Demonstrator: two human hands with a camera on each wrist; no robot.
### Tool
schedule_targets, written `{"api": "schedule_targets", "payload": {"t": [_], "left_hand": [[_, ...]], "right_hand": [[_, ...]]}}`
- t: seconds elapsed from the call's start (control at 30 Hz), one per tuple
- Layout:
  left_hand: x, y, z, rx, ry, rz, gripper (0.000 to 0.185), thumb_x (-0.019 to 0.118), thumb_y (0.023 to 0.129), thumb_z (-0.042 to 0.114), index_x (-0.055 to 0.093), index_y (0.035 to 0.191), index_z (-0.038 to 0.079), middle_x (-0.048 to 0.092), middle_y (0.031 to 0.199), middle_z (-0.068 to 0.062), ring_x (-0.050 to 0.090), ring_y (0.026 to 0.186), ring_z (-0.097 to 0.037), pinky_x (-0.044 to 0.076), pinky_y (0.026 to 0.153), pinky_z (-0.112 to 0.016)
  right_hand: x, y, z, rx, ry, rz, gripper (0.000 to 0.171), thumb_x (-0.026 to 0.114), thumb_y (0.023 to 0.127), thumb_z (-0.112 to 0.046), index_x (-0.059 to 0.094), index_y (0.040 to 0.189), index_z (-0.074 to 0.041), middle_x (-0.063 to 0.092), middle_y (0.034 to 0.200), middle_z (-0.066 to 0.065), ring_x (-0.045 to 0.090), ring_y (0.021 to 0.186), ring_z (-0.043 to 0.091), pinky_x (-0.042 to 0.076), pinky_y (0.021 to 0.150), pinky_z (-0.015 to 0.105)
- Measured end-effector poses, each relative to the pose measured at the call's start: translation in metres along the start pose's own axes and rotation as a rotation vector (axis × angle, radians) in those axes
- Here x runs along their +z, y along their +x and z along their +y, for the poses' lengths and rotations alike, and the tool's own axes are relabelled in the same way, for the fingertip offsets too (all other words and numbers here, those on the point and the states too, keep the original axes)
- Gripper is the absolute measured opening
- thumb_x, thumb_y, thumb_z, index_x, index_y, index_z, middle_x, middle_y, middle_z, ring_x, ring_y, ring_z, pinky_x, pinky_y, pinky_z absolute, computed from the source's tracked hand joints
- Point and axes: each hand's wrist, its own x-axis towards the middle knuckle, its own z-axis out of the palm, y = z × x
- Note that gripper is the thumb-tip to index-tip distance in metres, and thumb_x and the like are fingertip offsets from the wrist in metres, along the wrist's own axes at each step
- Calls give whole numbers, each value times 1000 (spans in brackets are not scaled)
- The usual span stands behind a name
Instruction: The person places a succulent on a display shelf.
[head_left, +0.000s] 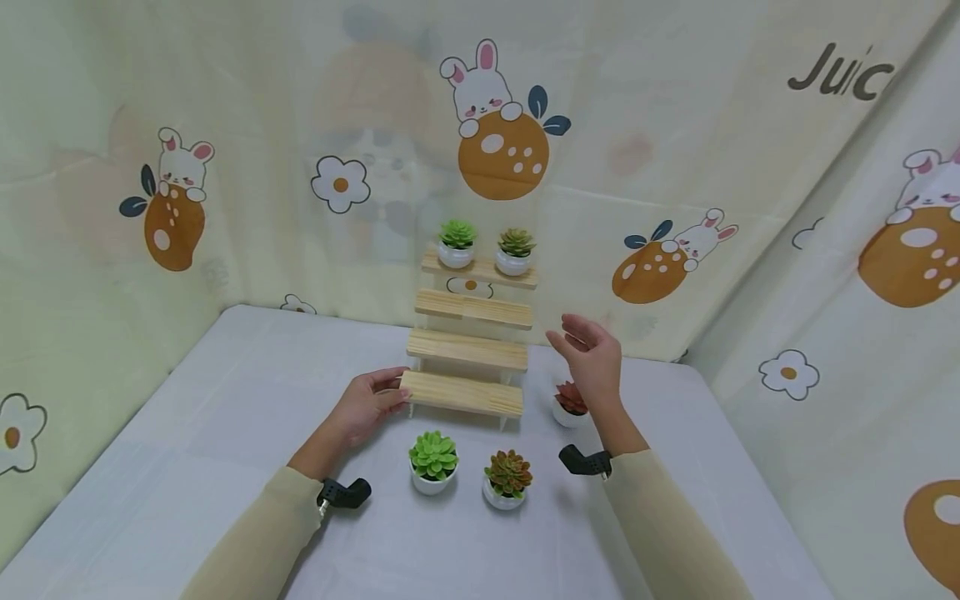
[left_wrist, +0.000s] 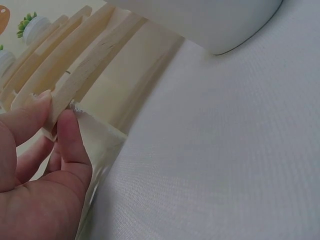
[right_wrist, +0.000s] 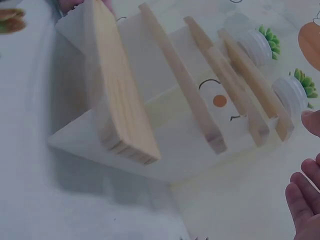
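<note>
A stepped wooden display stand (head_left: 465,393) with pale plank shelves rises near the back of the table. My left hand (head_left: 366,408) pinches the left end of its lowest plank between thumb and fingers, as the left wrist view shows close up. Off the stand's right side, my right hand (head_left: 595,360) is raised with fingers loosely extended and nothing in them. Below it, a reddish succulent (head_left: 570,403) in a white pot is partly hidden by that hand and wrist. On the top shelf sit a bright green succulent (head_left: 457,243) and a duller green succulent (head_left: 515,252).
In front of the stand, a green potted succulent (head_left: 433,461) and a brown-green one (head_left: 507,479) stand on the white-covered table (head_left: 360,550). A printed curtain (head_left: 255,217) hangs right behind the table's back edge.
</note>
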Motion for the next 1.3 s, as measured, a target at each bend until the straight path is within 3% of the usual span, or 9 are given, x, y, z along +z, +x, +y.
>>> {"api": "schedule_targets", "payload": {"t": [0.37,0.57,0.77,0.9,1.1,1.3], "left_hand": [[2,1,6,9,22,4,54,62,98,-3,46,150,-4,59,119,-11,63,94,-11,59,82,-20],[3,0,6,19,6,-3,55,62,98,-5,45,150,-6,61,115,-10,63,92,-11,59,80,-19],[3,0,4,2,-12,12,55,61,97,-6,45,149,-6,59,113,-9,63,92,-12,59,80,-20],[3,0,3,-2,-25,14,54,62,97,-6,46,149,-7,59,112,-8,63,91,-11,59,79,-19],[2,0,3,-7,-20,4,55,61,97,-6,45,150,-6,59,113,-8,63,91,-11,59,79,-19],[2,-1,1,-11,-15,20,54,62,97,-6,47,149,-5,59,112,-9,63,90,-11,59,78,-20]], "right_hand": [[-14,-22,29,60,-58,73,57,83,85,-45,69,131,-13,68,135,6,62,128,25,44,118,44],[-22,-40,50,151,-83,95,69,86,82,-41,63,140,-13,59,147,6,44,146,23,33,125,45],[-23,-53,66,236,-146,34,87,87,82,-37,45,153,-11,44,160,12,35,151,31,31,125,50],[-23,-59,78,293,-124,-34,99,87,83,-36,31,161,-14,33,166,11,31,154,32,32,125,49],[-22,-66,84,351,-46,-38,105,89,82,-25,23,163,-12,33,165,16,35,151,33,33,125,48],[-22,-69,85,366,-43,-34,97,88,82,-20,31,158,-3,46,154,21,44,144,32,37,122,46]]}}
